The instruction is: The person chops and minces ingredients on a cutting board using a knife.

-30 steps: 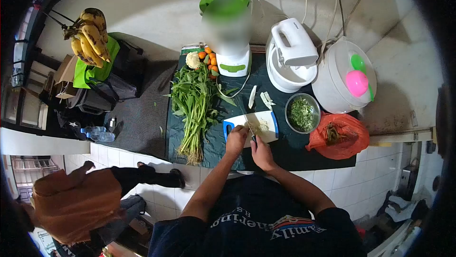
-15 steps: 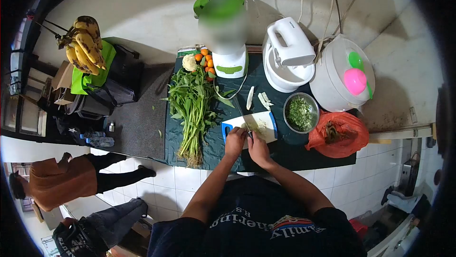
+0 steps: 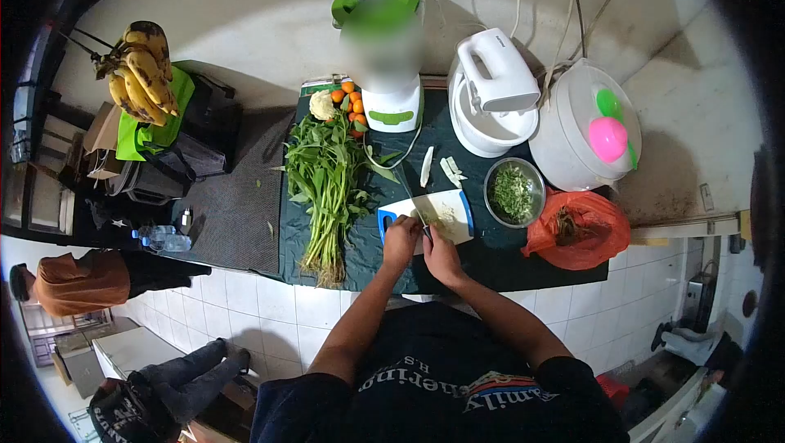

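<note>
My right hand [image 3: 442, 258] is closed around the dark handle of a knife [image 3: 414, 201], whose long blade points away from me to the upper left. Close beside it, my left hand [image 3: 400, 240] has its fingers bunched at the blade near the handle; whatever they may pinch is hidden. Both hands are over the near side of a white cutting board [image 3: 459, 229] with blue ends. Small pale green bits [image 3: 442, 215] are scattered on the board. Beyond it lie a long white piece [image 3: 427, 166] and several shorter white pieces [image 3: 452, 170].
Leafy greens with roots [image 3: 327, 206] lie at the left, below small orange fruits [image 3: 357, 106]. A blender [image 3: 392, 107] and a stand mixer [image 3: 496, 134] stand behind. To the right are a metal bowl [image 3: 541, 207] of chopped greens and a red plastic bag [image 3: 601, 234]. Two people are at the lower left.
My hands and the knife stay nearly in place, while the view has shifted slightly. The person in brown has moved farther left, and the other person's legs have shifted.
</note>
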The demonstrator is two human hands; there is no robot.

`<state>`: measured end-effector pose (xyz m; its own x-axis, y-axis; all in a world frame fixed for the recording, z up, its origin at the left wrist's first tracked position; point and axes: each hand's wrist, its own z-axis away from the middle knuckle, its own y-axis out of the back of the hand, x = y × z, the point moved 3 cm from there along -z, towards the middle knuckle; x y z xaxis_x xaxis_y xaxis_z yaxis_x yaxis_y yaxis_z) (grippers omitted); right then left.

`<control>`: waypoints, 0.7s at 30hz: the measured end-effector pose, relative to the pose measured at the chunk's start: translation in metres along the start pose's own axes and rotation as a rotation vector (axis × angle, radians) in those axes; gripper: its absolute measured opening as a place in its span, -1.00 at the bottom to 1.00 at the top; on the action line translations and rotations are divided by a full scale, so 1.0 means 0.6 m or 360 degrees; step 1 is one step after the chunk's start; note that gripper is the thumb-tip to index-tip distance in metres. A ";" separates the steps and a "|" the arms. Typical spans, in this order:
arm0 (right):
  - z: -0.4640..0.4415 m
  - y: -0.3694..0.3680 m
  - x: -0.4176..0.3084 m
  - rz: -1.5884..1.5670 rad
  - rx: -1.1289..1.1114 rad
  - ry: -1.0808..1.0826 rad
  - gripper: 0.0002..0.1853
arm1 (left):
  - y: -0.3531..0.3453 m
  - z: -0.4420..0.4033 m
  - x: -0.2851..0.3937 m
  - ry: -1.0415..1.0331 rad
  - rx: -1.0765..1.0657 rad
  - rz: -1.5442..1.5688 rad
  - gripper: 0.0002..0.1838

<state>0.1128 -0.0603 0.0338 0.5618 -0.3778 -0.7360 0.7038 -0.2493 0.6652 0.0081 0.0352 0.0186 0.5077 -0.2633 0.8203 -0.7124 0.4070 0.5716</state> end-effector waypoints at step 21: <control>0.012 0.013 -0.005 -0.0002 -0.0016 -0.0023 -0.60 | -0.019 0.018 -0.019 -0.0011 0.0150 -0.0042 -0.83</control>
<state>0.1132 -0.0677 0.0420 0.5546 -0.3903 -0.7349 0.7088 -0.2410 0.6629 0.0054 0.0243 0.0028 0.5237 -0.2788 0.8050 -0.7416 0.3159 0.5919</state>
